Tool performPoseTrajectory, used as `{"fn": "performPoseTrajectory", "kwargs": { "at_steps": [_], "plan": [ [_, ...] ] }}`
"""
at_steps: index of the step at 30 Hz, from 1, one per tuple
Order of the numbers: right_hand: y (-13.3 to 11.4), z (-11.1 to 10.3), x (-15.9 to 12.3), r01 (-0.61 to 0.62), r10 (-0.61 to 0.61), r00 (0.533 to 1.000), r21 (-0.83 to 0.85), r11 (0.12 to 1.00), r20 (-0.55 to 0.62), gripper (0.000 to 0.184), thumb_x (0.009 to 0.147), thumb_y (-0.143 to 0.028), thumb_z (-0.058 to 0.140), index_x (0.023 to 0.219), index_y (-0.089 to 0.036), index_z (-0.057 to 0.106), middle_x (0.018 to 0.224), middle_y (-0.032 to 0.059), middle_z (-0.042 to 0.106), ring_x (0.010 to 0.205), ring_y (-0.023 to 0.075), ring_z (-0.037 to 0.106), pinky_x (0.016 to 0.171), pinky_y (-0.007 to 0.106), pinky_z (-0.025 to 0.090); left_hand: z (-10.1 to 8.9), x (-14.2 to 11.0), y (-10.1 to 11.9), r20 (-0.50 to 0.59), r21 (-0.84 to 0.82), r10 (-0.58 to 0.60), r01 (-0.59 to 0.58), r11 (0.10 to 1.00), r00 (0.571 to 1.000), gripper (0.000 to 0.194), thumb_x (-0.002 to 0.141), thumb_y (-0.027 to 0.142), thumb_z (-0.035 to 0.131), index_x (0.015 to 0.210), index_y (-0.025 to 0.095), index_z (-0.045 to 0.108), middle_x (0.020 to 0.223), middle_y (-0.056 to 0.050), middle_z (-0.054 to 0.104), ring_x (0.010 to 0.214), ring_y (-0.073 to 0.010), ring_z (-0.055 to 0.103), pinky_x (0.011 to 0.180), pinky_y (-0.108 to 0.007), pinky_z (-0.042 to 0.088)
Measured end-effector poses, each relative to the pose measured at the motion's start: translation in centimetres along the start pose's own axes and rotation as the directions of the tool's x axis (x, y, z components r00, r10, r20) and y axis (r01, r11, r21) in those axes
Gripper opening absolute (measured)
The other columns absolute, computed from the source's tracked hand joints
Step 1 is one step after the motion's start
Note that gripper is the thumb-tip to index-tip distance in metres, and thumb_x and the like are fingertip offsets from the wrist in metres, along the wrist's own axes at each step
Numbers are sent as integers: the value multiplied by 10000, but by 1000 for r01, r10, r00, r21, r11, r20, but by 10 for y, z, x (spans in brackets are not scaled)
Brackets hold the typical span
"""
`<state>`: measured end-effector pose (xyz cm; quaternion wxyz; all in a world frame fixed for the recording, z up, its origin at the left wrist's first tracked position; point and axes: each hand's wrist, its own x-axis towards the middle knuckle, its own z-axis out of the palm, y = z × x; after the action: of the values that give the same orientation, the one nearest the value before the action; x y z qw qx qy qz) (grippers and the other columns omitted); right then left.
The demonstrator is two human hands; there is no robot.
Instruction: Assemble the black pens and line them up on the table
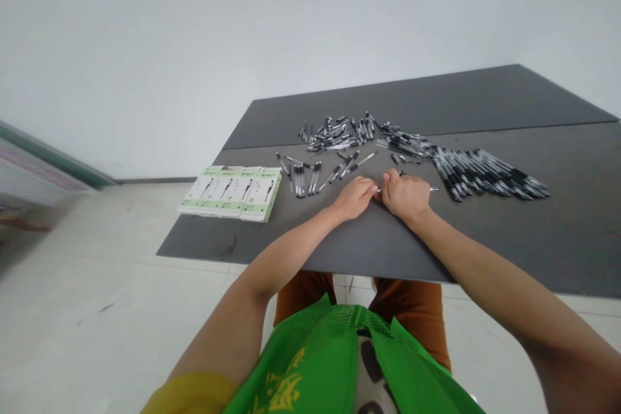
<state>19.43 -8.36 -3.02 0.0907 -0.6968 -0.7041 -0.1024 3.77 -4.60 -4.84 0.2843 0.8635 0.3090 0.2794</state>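
Right hand [406, 194]: closed around pen [434, 189], barrel mostly hidden | Left hand [356, 198]: just beside right hand, grip indeterminable | Pen heap [334, 136]: overlapping, individual parts indistinct

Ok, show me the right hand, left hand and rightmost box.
Right hand [405, 194], head view: back of the hand.
Left hand [356, 197], head view: back of the hand.
Rightmost box [261, 195], head view: printed top.
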Motion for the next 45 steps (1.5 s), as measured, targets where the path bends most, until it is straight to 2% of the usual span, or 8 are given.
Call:
{"fn": "performPoseTrajectory", "kwargs": {
  "at_steps": [4,9,17,21,25,32,41,45],
  "plan": [
    [-1,1,1,-10,10,1000,12,1000,-5,468,1012,-340,225,1009,-81,615,794,207,694,713,243,651,660,296,339,8,-1,-7,-158,-20,15,-19,1000,987,101,908,267,578,908,170,605,1330,-137,543,1160,-227,573,1066,-457,432],
    [-2,0,2,-8,8,1000,-1,1000,-8,463,1015,-330,219,1034,-94,616,806,209,703,743,269,672,659,301,352,12,0,-23,-260,-175,-55,8,984,964,606,776,467,738,1261,192,498,1585,-188,166,1372,-308,399,981,-481,494],
    [-1,1,2,-11,11,1000,-8,1000,-9,467,1011,-351,227,1001,-88,612,797,213,699,710,252,658,657,304,353,5,4,-11,-39,-8,-50,49,999,998,424,1007,321,346,727,157,619,835,-79,652,929,-213,595,975,-441,461],
    [-2,1,3,-17,17,1000,-14,1000,-24,480,1008,-338,223,998,-75,624,779,215,691,709,255,658,657,304,355,9,0,-10,-205,-26,-1,-4,1000,979,151,888,307,618,916,159,602,1191,-140,586,1161,-240,533,1008,-455,457],
    [-1,1,3,-22,22,999,-3,1000,-25,485,1006,-329,221,998,-72,633,794,228,691,718,268,660,654,310,359,11,-4,-17,-332,-160,-88,35,986,939,675,714,437,807,1238,160,484,1485,-216,271,1275,-274,457,954,-433,509],
    [0,3,3,-33,33,999,-1,999,-31,483,1004,-349,232,995,-70,626,768,216,683,708,251,646,656,298,351,4,3,-9,-83,-48,-79,75,996,993,342,1004,286,361,886,153,654,1001,-87,665,1008,-198,609,994,-402,467],
    [2,7,3,-8,7,999,-14,1000,-54,486,998,-342,241,980,-69,643,753,216,671,668,251,625,640,306,336,9,-5,-2,-361,-74,-76,53,996,929,408,822,233,689,1187,133,538,1259,-148,517,879,-146,578,844,-334,533],
    [1,4,2,9,-11,998,-22,1000,-55,482,994,-344,247,953,-79,646,756,225,674,660,263,623,620,312,319,5,-4,4,-193,43,-85,95,995,977,206,897,282,604,1047,147,649,1154,-108,618,884,-166,599,885,-352,523]
  ]
}}
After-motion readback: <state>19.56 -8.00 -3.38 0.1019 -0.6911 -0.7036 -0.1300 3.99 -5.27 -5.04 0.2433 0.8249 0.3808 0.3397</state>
